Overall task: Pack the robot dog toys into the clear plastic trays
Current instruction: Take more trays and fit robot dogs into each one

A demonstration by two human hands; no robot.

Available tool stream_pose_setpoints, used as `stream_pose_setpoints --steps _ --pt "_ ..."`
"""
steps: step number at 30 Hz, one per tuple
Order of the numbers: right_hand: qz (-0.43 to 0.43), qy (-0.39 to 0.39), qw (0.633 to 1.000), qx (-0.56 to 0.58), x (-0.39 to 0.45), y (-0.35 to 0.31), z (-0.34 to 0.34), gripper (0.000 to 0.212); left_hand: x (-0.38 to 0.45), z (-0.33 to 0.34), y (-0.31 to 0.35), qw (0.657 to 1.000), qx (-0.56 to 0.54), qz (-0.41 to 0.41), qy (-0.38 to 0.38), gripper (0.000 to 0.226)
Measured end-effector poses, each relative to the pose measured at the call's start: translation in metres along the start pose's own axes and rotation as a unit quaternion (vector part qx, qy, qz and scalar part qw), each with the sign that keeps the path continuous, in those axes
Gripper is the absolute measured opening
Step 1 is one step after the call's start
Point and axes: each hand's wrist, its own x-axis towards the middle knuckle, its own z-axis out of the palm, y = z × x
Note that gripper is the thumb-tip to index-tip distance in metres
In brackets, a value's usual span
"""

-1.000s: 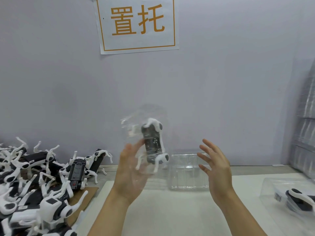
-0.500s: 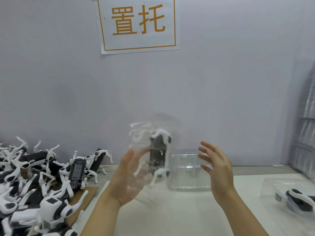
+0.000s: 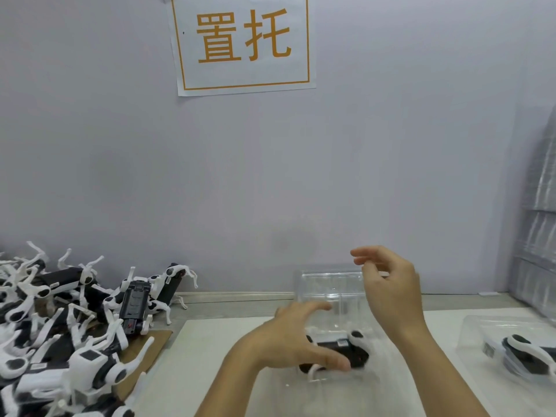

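Two bare hands work over the white table mat [image 3: 216, 350]. My left hand [image 3: 288, 341] hangs low with its fingers spread and straight, thumb extended toward the right; the thumb tip lies over the near edge of the black-and-white robot dog toy [image 3: 340, 350]. I cannot tell whether the thumb touches it. The toy lies on its side inside a clear plastic tray [image 3: 373, 377] that rests flat on the mat, one white leg pointing toward me. My right hand [image 3: 391, 293] is raised above and behind the tray, fingers loosely curled and apart, holding nothing.

Behind the hands, an empty clear plastic tray [image 3: 328, 284] stands near the grey wall [image 3: 120, 145]. At the right edge of the mat, a second packed clear tray [image 3: 511, 347] holds another black-and-white dog toy. At the far right, a stack of clear trays [image 3: 538, 236] leans against the wall.

On the left, a heap of unpacked black-and-white robot dog toys [image 3: 60, 326] lies partly on a brown cardboard sheet [image 3: 150, 341]. A white paper sign with orange characters [image 3: 243, 40] is fixed to the wall above.
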Motion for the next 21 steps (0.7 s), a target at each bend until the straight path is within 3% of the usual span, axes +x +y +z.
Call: stream_pose_setpoints --steps 2,5,7,8,10,12,14,16,21 --pt "-0.011 -0.038 0.998 -0.039 0.0 -0.009 0.002 0.035 0.002 -0.001 -0.007 0.996 -0.071 0.007 0.056 0.083" --pt "0.024 -0.102 0.993 -0.044 -0.008 -0.027 0.014 0.034 0.01 -0.006 -0.024 0.95 -0.2 -0.028 0.239 0.03" --pt "0.057 -0.151 0.986 -0.035 -0.019 -0.04 0.033 0.034 0.013 -0.014 -0.037 0.873 -0.307 -0.085 0.37 0.005" --pt "0.079 -0.18 0.98 -0.028 -0.028 -0.045 0.045 0.033 0.013 -0.019 -0.045 0.83 -0.359 -0.108 0.413 0.01" --pt "0.126 -0.249 0.96 -0.02 -0.05 -0.048 0.071 0.03 0.006 -0.029 -0.064 0.752 -0.451 -0.144 0.459 0.015" --pt "0.161 -0.33 0.929 -0.035 -0.074 -0.044 0.092 0.033 -0.003 -0.035 -0.079 0.708 -0.495 -0.17 0.474 0.014" --pt "0.162 -0.377 0.908 -0.082 -0.089 -0.037 0.102 0.047 -0.005 -0.035 -0.087 0.694 -0.512 -0.185 0.471 0.013" --pt "0.159 -0.359 0.912 -0.115 -0.09 -0.034 0.103 0.056 -0.003 -0.033 -0.087 0.695 -0.52 -0.185 0.461 0.013" --pt "0.198 -0.345 0.874 -0.28 -0.072 -0.016 0.09 0.06 0.006 -0.023 -0.078 0.731 -0.495 -0.172 0.437 0.013"
